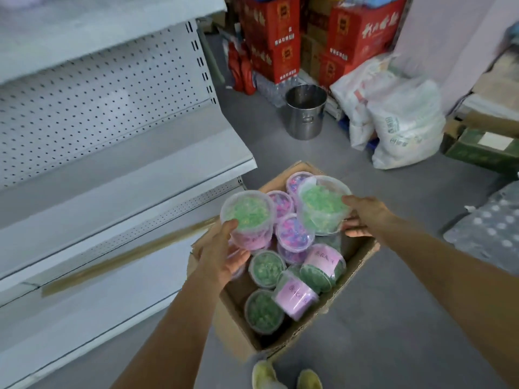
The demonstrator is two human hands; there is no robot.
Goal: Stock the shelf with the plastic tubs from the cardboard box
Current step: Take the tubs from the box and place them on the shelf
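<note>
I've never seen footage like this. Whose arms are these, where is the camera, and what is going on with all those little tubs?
No machine here: these are a person's own arms, filmed by one wide-angle camera worn on the head, looking down. The left hand grips a clear tub with green contents; the right hand holds another green tub. Both tubs are above an open cardboard box on the floor, which holds more tubs, some green, some pink. To the left stands a white shelf unit; the boards in view are bare. Behind are a steel pot, red cartons and white sacks.
</note>
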